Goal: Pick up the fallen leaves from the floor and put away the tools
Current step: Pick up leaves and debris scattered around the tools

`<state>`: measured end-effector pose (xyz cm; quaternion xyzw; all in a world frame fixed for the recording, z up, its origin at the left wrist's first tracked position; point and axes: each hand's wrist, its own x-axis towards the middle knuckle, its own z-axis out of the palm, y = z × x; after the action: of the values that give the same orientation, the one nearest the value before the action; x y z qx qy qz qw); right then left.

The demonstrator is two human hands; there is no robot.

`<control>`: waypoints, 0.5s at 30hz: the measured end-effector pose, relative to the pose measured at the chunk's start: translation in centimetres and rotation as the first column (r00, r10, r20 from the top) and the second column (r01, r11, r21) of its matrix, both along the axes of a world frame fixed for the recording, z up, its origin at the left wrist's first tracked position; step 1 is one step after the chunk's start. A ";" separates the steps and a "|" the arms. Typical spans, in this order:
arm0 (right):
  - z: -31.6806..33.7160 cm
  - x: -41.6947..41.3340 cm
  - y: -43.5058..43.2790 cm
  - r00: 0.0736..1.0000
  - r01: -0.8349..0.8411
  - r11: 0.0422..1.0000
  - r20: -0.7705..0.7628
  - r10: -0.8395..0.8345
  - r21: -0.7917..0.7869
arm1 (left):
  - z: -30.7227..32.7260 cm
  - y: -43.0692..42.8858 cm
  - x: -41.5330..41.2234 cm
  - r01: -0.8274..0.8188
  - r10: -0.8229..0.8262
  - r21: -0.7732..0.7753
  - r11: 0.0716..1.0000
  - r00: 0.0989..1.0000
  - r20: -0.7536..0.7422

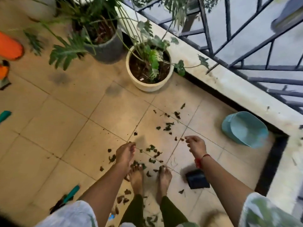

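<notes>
Several dark fallen leaves [168, 127] lie scattered over the beige floor tiles in front of my bare feet [136, 176], with more around and behind them. My left hand [125, 154] hangs over the leaves with fingers pointing down, loosely together, gripping nothing that I can make out. To the right, my right hand [196, 145] hovers with loosely curled fingers and holds nothing. A teal-handled tool [72, 193] lies on the floor at lower left. A second teal handle [5, 115] pokes in at the left edge.
A cream pot with a plant [149, 86] and a grey pot [106, 51] stand ahead. A light blue basin [244, 128] leans by the ledge [229, 86] under the railing. A small black container [197, 178] sits by my right foot. Orange items [9, 46] are at far left.
</notes>
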<state>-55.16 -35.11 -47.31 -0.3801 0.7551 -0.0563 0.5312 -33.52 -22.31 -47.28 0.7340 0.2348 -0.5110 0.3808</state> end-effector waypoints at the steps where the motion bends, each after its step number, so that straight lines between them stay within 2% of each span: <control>1: -0.6 -0.1 -0.3 1.000 0.003 1.000 -0.019 -0.003 -0.008 | -0.5 -0.2 0.5 0.043 -0.043 -0.008 0.999 0.999 0.011; 4: -2.7 0.2 -1.4 0.999 0.026 0.998 -0.036 -0.027 -0.048 | -3.2 -0.7 1.6 0.242 -0.240 -0.039 0.970 0.970 0.041; 7: -5.5 0.6 -2.9 0.997 -0.035 0.991 -0.079 0.025 -0.127 | -6.6 -1.1 1.9 0.382 -0.374 -0.100 0.919 0.923 0.095; 12: -11.6 0.6 -6.8 0.974 -0.137 0.959 -0.212 0.085 -0.249 | -12.6 -2.2 1.9 0.606 -0.567 -0.106 0.788 0.782 0.259; 15: -17.1 -0.1 -10.4 0.911 -0.355 0.900 -0.311 0.271 -0.254 | -17.1 -4.0 1.9 0.689 -0.611 -0.115 0.715 0.697 0.377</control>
<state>-55.25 -45.51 -64.42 -0.5789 0.7302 -0.0334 0.3614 -31.64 -26.35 -64.39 0.7865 -0.1709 -0.5154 0.2942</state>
